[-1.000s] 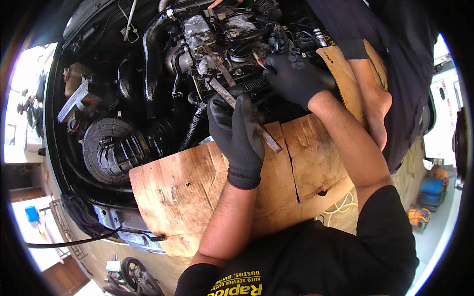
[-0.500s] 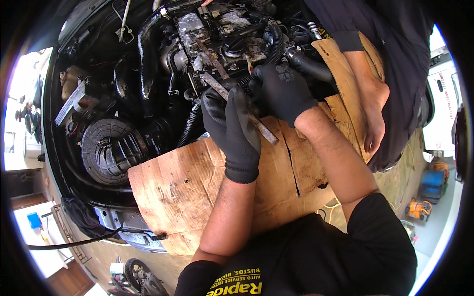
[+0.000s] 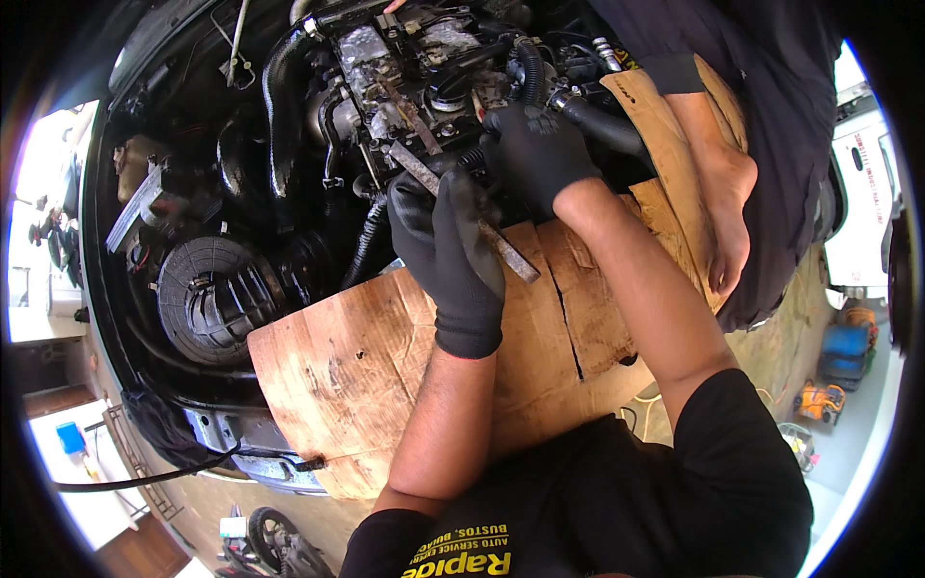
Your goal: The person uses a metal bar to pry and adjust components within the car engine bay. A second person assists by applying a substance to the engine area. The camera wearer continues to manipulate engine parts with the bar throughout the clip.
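Note:
My left hand (image 3: 451,265), in a black work glove, is closed around a flat, stained metal bar (image 3: 514,257). The bar slants from the engine side down to the right, both ends sticking out past the glove. Beside it, my gloved right hand (image 3: 541,152) reaches to the engine (image 3: 366,56) with its fingers curled in. A small reddish, pale-tipped piece (image 3: 479,106) shows by those fingertips; whether they grip it cannot be made out. Just left of that lies a black round cap (image 3: 447,99) on the engine top.
Worn cardboard (image 3: 347,376) covers the front edge of the bay below my forearms. More cardboard (image 3: 636,101) lies at right, where another person's bare foot (image 3: 725,188) rests. A round black housing (image 3: 214,294) and ribbed hoses (image 3: 364,241) sit at left.
My right hand has shifted slightly up and left over the engine. The left hand keeps its hold on the bar in nearly the same place.

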The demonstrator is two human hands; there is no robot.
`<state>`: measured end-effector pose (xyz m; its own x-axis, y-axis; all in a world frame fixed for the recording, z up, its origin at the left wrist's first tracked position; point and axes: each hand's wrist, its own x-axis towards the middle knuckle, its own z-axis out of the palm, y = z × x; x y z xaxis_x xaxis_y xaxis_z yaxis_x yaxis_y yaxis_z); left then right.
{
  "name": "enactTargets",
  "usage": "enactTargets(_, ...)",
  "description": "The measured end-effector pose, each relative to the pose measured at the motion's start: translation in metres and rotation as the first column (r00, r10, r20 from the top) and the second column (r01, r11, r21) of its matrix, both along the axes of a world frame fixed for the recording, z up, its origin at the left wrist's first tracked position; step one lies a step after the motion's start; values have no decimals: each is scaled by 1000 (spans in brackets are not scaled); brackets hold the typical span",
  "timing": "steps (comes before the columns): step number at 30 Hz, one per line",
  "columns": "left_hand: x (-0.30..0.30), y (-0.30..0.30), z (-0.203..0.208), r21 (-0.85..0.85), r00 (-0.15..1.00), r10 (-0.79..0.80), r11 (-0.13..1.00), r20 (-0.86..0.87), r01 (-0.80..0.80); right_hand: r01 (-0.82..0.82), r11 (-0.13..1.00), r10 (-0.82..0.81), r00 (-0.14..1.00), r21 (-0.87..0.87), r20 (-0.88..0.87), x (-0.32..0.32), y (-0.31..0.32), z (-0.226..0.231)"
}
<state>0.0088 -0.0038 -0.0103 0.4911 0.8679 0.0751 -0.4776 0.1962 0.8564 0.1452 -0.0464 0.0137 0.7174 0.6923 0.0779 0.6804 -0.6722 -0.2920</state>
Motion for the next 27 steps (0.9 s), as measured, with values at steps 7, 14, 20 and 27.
enactTargets(7, -2, 1, -5, 13, 1000, 31, 999, 6, -31, -131, 982, 155, 970, -136, 185, 22, -20, 5)
enactTargets(14, -5, 4, 0, -130, 998, -47, 990, 39, 51, -143, 984, 169, 939, -107, 301, 31, -24, 4)
enactTargets(20, -2, -1, -11, 136, 997, -3, 991, -73, 13, -94, 973, 176, 894, -213, 412, 43, -14, 5)
enactTargets(27, -5, 3, 3, 47, 999, 8, 999, -50, -6, -303, 949, 309, 850, -84, 427, 50, -45, 5)
